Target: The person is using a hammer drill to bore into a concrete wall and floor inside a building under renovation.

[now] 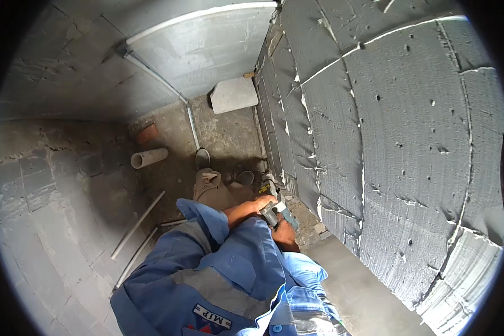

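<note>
We hold a small power tool (274,208) with a grey body and a yellow-and-black part low against the grey block wall (409,140), close to where that wall meets the floor (229,134). Our left hand (259,206) is wrapped over the top of the tool, its grip clamped on the body. Our right hand (285,234) sits just below and behind the tool, touching it, though we cannot tell whether its grip is closed around it. Both blue sleeves (229,263) reach toward the wall from the lower edge. Our shoe (207,182) stands on the floor just left of the wall's foot. Farther from the wall a short grey pipe (149,158) lies on the floor, with a reddish brick (147,134) near it. Two thin grey conduits (137,238) lie well apart from the wall, and a loose pale block (234,94) leans by its far end.
</note>
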{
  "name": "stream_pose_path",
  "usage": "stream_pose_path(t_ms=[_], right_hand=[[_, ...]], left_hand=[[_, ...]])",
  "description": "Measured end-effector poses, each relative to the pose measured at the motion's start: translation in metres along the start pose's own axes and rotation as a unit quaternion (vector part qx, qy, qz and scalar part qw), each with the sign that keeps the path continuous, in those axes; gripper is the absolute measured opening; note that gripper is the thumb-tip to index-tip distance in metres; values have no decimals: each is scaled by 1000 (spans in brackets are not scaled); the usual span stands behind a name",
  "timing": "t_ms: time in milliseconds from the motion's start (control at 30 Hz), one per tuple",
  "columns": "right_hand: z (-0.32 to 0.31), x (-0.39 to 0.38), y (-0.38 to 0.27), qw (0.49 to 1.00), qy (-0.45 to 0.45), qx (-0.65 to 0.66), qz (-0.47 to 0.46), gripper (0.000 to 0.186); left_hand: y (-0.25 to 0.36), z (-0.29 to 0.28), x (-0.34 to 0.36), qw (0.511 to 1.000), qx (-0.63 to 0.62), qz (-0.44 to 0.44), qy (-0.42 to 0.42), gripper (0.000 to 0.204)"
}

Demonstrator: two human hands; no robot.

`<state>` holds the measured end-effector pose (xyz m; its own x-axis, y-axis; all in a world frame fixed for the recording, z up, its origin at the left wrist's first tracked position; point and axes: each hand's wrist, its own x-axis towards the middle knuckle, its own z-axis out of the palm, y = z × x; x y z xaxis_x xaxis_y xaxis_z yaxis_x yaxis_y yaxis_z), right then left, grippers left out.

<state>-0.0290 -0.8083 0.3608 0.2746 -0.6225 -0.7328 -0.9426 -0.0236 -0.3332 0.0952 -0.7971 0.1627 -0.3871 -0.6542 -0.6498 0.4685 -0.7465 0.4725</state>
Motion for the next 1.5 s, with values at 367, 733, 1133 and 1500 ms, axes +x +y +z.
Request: stream_pose_path(t_ms=[367,733,1133,1500], right_hand=[[26,-5,27,1000,-14,3,-2,59],[30,-23,54,996,60,9,57,50],[51,19,68,970,115,-142,-160,47],[50,52,36,993,-11,-119,18,48]], left_hand=[[-88,-26,-3,922,182,343,-19,32],[4,62,-69,984,-101,117,-88,34],[-16,8,2,993,25,-112,21,30],[13,-13,-33,983,149,56,88,23]])
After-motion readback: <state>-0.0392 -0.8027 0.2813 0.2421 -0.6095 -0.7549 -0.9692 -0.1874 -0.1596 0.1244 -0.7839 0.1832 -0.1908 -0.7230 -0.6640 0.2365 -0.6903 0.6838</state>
